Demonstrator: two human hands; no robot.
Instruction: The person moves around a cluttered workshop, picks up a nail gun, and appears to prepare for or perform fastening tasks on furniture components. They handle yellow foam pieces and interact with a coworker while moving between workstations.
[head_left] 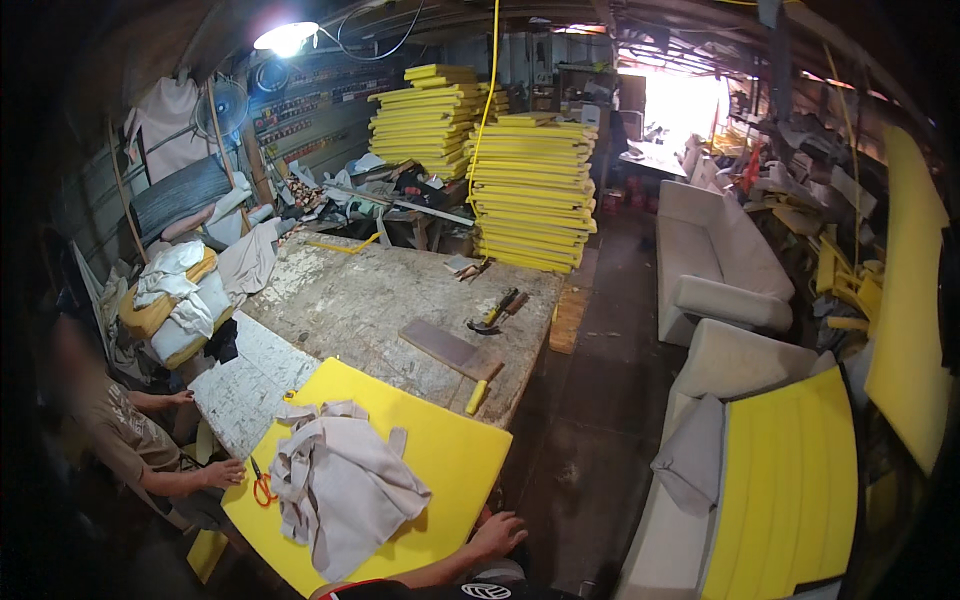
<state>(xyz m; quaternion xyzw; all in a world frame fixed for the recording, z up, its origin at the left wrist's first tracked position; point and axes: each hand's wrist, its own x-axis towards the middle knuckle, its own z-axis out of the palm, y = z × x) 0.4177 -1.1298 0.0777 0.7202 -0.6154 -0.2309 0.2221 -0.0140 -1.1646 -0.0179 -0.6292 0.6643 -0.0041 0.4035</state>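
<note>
My left hand [497, 536] reaches across from the lower edge, just beside the near right corner of a yellow foam sheet [440, 440]. Its fingers look stretched and apart, with nothing visible in them. A small red thing beside it is too hidden to name. My right hand is out of view. On the foam lies a crumpled heap of light grey-beige fabric [345, 480]. Orange-handled scissors [263, 485] rest to its left. At the left, a co-worker's hand [225, 473] touches the foam's edge, and the other hand [180, 398] is by the worktable.
The worn worktable [340, 300] holds a hammer [490, 318], a flat board [440, 347] and a yellow-handled tool [478, 396]. Yellow foam stacks [535, 190] rise behind it. A beige sofa [725, 250] and a foam-covered one [745, 360] stand at the right.
</note>
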